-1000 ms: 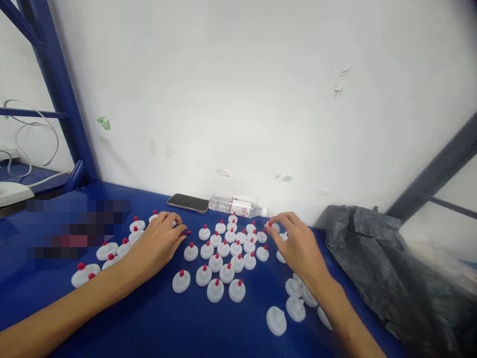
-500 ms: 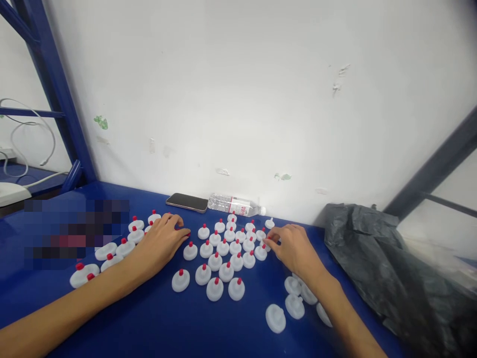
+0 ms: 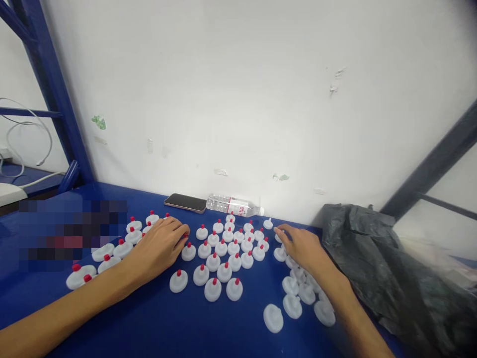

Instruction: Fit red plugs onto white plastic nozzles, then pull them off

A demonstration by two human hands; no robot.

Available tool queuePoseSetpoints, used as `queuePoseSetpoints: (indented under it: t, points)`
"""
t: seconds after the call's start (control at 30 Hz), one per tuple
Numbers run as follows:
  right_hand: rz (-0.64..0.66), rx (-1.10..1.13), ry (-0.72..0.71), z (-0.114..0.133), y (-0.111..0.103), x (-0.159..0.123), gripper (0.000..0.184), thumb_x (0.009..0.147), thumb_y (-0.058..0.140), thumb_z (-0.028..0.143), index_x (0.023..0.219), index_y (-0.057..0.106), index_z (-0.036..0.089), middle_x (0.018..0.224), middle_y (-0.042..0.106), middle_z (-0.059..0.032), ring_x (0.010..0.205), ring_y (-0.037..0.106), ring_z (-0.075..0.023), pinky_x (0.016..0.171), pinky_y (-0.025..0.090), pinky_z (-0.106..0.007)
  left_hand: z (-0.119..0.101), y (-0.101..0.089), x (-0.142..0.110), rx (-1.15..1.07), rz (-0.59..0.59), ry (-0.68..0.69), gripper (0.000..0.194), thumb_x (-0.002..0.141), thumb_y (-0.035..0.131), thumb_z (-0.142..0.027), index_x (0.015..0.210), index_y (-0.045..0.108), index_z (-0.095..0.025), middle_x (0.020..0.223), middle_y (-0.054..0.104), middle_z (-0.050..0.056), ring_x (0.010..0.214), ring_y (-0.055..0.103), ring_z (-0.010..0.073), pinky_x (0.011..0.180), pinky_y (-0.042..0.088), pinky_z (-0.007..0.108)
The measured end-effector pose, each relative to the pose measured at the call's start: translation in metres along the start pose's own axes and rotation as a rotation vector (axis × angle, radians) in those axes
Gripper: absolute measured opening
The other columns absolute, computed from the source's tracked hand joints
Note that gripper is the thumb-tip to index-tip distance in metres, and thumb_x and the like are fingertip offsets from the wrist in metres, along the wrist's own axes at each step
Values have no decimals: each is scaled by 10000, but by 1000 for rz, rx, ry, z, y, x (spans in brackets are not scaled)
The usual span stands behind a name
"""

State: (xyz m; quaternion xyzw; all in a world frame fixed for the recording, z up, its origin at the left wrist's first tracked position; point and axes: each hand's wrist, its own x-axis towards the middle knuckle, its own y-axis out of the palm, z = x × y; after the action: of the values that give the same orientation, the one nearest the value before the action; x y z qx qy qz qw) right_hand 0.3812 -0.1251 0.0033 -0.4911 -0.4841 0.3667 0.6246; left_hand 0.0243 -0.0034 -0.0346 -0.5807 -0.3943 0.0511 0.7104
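On the left side of the blue table, my left hand [image 3: 164, 243] has its fingers curled, with a bit of red cap [image 3: 186, 236] showing at the fingertips. Beside it stand several white round lids with red-tipped spouts [image 3: 188, 252]; more of them fill the middle in a loose cluster. My right hand [image 3: 300, 246] is over the right-hand group of plain white lids [image 3: 292, 306], which have no red tips. Its thumb and forefinger look apart, close to a plain lid [image 3: 279, 254]. The hand and forearm partly hide this group.
A phone [image 3: 185, 203] and a clear water bottle [image 3: 233, 205] lie along the white wall. A single plain lid [image 3: 268, 223] stands near the bottle cap. A dark plastic bag [image 3: 357, 248] is at the right. A blurred patch [image 3: 70, 236] covers the left.
My right hand has moved right, away from a red-tipped lid in the cluster to the plain lids. My left hand stays nearly in place, and the view has shifted slightly.
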Motion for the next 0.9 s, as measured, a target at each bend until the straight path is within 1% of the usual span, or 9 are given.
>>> queuePoseSetpoints:
  t: [0.13,0.2,0.3,0.37,0.47,0.57,0.7,0.83,0.9]
  points:
    - [78,17,-34,1,12,-2,436,1029,325,433,1154,708,267,1064,777,-67,1019,711,-285,898,471,-433,1,-2,0,-20,-28,9,221,987,420,-244,938,633,-208,904,690,50,863,622,245,945,452,474]
    - [80,17,-46,2,12,-3,412,1028,345,420,1170,700,266,1098,767,-66,1052,700,-275,927,463,-427,1,-2,0,-29,-44,16,235,995,414,-256,940,639,-216,911,700,43,867,626,239,979,438,480]
    - [41,4,-40,3,8,-1,373,1011,413,419,1166,687,218,1090,752,-94,1062,687,-279,928,458,-402,2,-2,0,-46,-73,27,256,1015,407,-284,960,650,-226,942,716,32,880,632,226,998,431,469]
    - [-3,-4,-35,6,2,0,329,998,457,386,1170,666,198,1110,727,-106,1037,685,-263,912,457,-368,1,-2,0,-56,-99,32,274,1026,404,-311,989,660,-222,971,727,34,893,637,222,983,443,457]
    - [-47,-9,-40,12,-6,-1,249,990,463,284,1135,654,217,1098,710,-78,949,693,-219,857,458,-319,-2,-4,1,-71,-139,38,310,1036,396,-344,1039,676,-210,993,737,46,907,639,223,921,471,439]
    - [-59,-19,-35,17,-11,-4,255,996,449,302,1108,658,208,1048,727,-84,974,692,-244,858,450,-342,-6,-8,1,-89,-157,47,316,1039,402,-338,1041,688,-202,980,737,48,905,633,218,877,481,421]
    - [-8,-28,-27,16,-8,-7,323,971,503,374,1151,669,163,1025,752,-134,1013,695,-308,847,450,-391,-9,-11,1,-112,-152,61,288,1030,429,-304,1041,694,-193,964,730,53,888,622,211,852,480,411]
    - [61,-15,-43,15,0,-7,277,965,501,345,1065,716,203,974,772,-105,942,716,-288,776,451,-369,-10,-11,1,-129,-152,62,261,1016,455,-292,1029,701,-206,949,723,48,880,620,214,836,481,400]
    - [69,-9,-54,16,2,-6,259,957,508,329,1043,721,209,969,773,-96,937,713,-280,783,444,-365,-10,-12,1,-138,-153,64,237,1010,470,-282,1030,696,-215,953,717,42,889,620,215,836,478,391]
